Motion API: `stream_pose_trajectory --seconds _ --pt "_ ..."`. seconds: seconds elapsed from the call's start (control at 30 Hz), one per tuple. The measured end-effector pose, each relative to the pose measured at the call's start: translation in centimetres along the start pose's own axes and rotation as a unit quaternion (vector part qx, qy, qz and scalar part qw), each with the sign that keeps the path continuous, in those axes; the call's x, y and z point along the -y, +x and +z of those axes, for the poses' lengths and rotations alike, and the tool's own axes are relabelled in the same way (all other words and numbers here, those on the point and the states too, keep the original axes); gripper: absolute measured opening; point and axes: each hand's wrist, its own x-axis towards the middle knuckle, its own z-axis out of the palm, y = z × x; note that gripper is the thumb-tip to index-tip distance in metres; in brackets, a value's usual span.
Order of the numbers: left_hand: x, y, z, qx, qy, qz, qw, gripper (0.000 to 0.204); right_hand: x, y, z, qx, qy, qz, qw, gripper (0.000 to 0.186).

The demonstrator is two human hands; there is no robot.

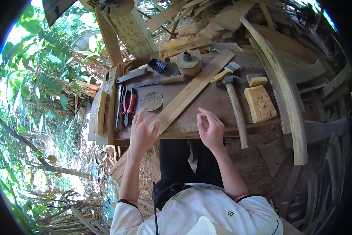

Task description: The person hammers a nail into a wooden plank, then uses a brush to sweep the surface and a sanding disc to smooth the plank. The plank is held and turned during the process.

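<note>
I am resting my left hand (141, 135) with fingers spread apart, its grip holding nothing, against the near end of a long pale wooden slat (195, 89). The slat is lying diagonally across the dark tabletop (219, 103), running from my left hand up toward the far right; it is flat, narrow, light tan with a straight grain. My right hand (211, 131) is hovering just right of the slat's near end, fingertips pinched together; whether something small is sitting in that grip I cannot tell.

I am counting one hammer (234, 105) with a wooden handle, one yellow-handled brush (226, 72), two tan blocks (260, 102) beside the hammer, one round mesh disc (153, 101), one pair of red-handled pliers (129, 105), one wooden-handled pointed tool (166, 81), and one round wooden spool-like piece (189, 62). A long curved timber (287, 98) is lying along the right side.
</note>
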Motion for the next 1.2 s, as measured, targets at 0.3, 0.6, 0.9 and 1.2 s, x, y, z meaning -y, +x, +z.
stream_pose_trajectory --seconds 0.3,0.6,0.9,1.2 --pt "2.8 1.5 2.6 0.031 0.015 0.023 0.999 0.054 0.2 0.2 0.0 0.001 -0.007 -0.025 1.0 0.022" --pt "-2.8 -4.9 0.4 -0.039 -0.374 -0.004 0.927 0.034 1.7 0.6 -1.4 0.077 -0.02 -0.027 0.996 0.038" --pt "-4.0 -7.1 2.4 0.123 -0.503 -0.019 0.855 0.041 0.6 0.9 -2.8 0.216 0.01 -0.104 0.971 0.03" --pt "0.4 -10.1 2.9 0.16 -0.525 -0.097 0.83 0.053 1.5 1.3 -3.0 0.216 0.149 0.095 0.96 0.02"
